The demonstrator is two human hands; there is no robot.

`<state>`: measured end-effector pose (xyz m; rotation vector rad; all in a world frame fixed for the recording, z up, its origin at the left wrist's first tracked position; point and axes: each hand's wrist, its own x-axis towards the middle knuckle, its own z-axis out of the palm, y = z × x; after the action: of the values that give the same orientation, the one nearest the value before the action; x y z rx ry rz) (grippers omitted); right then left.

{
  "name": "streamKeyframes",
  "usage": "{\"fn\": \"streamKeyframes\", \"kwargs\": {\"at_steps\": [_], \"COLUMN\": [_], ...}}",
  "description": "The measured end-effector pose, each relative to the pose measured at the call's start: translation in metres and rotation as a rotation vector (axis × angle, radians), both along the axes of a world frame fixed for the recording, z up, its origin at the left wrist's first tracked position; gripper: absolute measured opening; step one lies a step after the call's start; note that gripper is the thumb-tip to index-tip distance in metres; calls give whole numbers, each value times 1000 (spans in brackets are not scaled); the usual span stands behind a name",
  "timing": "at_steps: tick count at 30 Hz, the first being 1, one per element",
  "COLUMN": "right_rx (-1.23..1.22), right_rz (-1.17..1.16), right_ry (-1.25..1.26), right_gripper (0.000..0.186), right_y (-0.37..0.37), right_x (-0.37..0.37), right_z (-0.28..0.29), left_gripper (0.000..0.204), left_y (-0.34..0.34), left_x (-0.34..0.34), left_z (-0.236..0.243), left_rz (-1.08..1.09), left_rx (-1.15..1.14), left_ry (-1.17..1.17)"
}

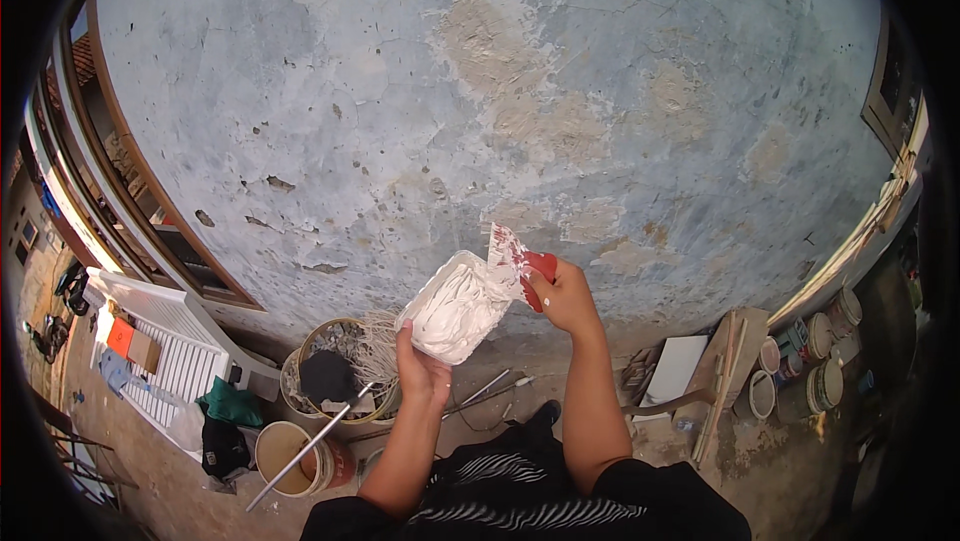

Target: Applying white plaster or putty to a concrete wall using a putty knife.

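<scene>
The left hand (422, 373) grips from below a tray heaped with white putty (455, 309), held up before the weathered grey wall (400, 91). The right hand (568, 299) is closed round a red-handled scraper (515, 259) — its blade touching the putty's right edge. Buckets (300, 456) stand on the ground, lower left.

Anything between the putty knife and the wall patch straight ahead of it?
Nothing visible. The right hand holds the red-handled putty knife, its blade against the white putty on the board in the left hand. Beyond both, the cracked grey wall is bare; buckets and tools sit low at its base.
</scene>
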<state>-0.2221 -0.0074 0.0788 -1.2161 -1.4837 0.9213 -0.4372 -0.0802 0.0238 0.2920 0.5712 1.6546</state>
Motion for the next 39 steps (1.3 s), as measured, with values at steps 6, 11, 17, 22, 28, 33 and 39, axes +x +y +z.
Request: {"fn": "streamKeyframes", "kwargs": {"at_steps": [6, 11, 17, 22, 28, 33, 39], "right_rx": [125, 90, 128, 44, 67, 225, 248], "right_rz": [-52, -15, -19, 60, 66, -120, -264], "right_ry": [95, 23, -62, -37, -9, -38, -140], "right_gripper": [15, 16, 14, 12, 13, 15, 16], "right_y": [-16, -34, -43, -54, -64, -81, -109], "right_x": [-6, -2, 5, 10, 39, 94, 177], "right_z": [-6, 4, 4, 16, 17, 18, 24], "left_gripper": [63, 71, 73, 72, 66, 67, 67], "left_y": [-3, -14, -11, -9, -19, -29, -45], "left_x": [3, 4, 14, 26, 48, 98, 177], "left_z": [0, 11, 11, 7, 16, 24, 19], "left_rz": [-85, -307, -349, -319, -315, -364, -425], "left_rx": [64, 94, 76, 68, 99, 104, 75], "left_ry": [-72, -51, -1, -18, -76, -70, -80]}}
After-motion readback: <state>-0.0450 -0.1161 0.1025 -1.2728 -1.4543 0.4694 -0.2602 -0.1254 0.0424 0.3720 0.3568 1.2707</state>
